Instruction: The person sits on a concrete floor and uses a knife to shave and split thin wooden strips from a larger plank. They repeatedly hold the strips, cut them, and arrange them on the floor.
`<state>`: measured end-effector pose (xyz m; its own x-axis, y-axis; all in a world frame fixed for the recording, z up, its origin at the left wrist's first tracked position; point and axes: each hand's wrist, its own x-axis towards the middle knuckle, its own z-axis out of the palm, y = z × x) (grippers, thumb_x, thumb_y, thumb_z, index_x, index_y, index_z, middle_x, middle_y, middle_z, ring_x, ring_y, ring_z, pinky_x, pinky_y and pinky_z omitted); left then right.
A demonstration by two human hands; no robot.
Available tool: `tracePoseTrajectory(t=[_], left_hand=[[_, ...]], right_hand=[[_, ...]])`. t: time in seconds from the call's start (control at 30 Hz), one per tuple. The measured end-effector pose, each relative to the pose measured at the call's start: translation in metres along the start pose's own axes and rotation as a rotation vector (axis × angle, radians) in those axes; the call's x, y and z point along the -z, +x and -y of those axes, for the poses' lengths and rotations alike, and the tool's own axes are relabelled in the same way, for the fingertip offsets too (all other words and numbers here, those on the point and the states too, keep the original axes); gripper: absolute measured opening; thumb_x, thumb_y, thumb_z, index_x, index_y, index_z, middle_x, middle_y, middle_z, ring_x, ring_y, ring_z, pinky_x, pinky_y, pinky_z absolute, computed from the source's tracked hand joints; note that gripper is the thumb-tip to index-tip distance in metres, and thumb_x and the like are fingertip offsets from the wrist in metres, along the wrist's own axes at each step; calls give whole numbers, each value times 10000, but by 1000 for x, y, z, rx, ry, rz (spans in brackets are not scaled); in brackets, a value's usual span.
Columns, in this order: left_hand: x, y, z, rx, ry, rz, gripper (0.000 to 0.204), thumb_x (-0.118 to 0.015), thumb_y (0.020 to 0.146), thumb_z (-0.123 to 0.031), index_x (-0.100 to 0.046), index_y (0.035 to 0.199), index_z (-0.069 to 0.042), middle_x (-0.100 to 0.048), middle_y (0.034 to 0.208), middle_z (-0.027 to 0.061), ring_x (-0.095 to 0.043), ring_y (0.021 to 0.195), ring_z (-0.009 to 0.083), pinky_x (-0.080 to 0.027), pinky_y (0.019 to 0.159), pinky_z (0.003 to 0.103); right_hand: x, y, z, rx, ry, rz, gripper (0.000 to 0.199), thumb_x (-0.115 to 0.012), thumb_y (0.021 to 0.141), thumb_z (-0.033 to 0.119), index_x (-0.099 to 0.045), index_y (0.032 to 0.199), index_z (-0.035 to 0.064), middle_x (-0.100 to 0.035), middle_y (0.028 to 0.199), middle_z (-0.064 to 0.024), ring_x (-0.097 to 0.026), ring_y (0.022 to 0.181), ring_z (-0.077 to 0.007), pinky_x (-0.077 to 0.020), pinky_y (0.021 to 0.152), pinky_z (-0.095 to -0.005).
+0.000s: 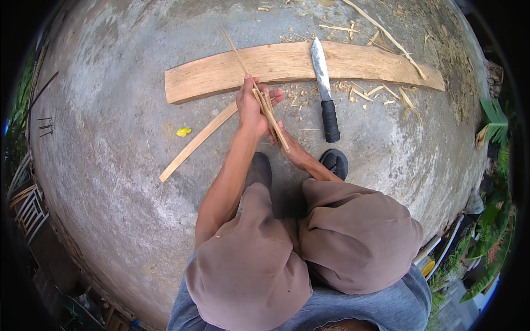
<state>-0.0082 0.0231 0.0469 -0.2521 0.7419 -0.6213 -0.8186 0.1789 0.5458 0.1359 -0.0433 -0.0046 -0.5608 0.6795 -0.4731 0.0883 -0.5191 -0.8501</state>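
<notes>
In front of my knees, my left hand (pixel 254 112) is closed round a small bundle of thin split wooden sticks (pixel 269 115). One long, narrow stick (pixel 233 48) juts up and away past its thumb. My right hand (pixel 292 148) is at the near end of the bundle, fingers round it and partly hidden behind the sticks. Beyond the hands lies a long wooden plank (pixel 221 71). A knife (pixel 319 69) with a black-wrapped handle rests with its blade across the plank and its handle on the concrete. A flat wooden strip (pixel 193 144) lies left of my left hand.
Shavings and splinters (pixel 361 95) litter the concrete floor (pixel 121 138) round the plank. Another long strip (pixel 383 30) rests on the plank's far right. A yellow leaf (pixel 183 132) lies to the left. My dark sandal (pixel 334 163) is just below the knife handle.
</notes>
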Motion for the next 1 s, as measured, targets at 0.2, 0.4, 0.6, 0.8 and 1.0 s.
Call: tracePoseTrajectory(t=[0.2, 0.4, 0.6, 0.8, 1.0], left_hand=[[-2, 1, 9, -99, 100, -69, 394, -522, 1074, -470, -488, 1123, -80, -510, 718, 41, -518, 491, 203, -496, 478, 399], [-19, 7, -2, -153, 209, -112, 455, -550, 1056, -490, -481, 1160, -52, -489, 729, 22, -516, 581, 170, -474, 503, 353], [-24, 11, -2, -158, 559, -89, 517, -556, 1057, -490, -534, 1219, 1, -611, 963, 95, -590, 790, 177, -520, 684, 334], [33, -14, 11, -209, 879, 144, 493, -518, 1091, -402, -533, 1389, -10, -681, 1177, 134, -654, 993, 238, -507, 941, 351], [67, -53, 41, -326, 1122, 247, 434, -585, 1058, -238, -522, 1432, -26, -690, 1236, 206, -708, 1016, 295, -546, 889, 394]], right_hand=[[5, 1, -7, 2, -72, 9, 710, -187, 1095, 637, -574, 1177, 47, -514, 961, -43, -478, 936, -173, -410, 944, -339], [6, -10, 72, 14, 158, 4, 624, -322, 1091, 607, -573, 1219, 50, -603, 1103, -77, -554, 1078, -202, -409, 1013, -407], [18, 8, 73, -72, 61, 262, 414, -470, 1056, 434, -556, 1244, 75, -602, 1092, -82, -587, 1086, -213, -429, 1059, -448], [25, 20, 42, -67, 401, 60, 342, -457, 1024, 311, -560, 1242, 68, -603, 1119, -90, -602, 1087, -217, -476, 1036, -442], [30, 16, 48, -111, 336, 44, 379, -465, 1012, 273, -560, 1292, 36, -606, 1202, -124, -613, 1142, -235, -509, 1026, -442]])
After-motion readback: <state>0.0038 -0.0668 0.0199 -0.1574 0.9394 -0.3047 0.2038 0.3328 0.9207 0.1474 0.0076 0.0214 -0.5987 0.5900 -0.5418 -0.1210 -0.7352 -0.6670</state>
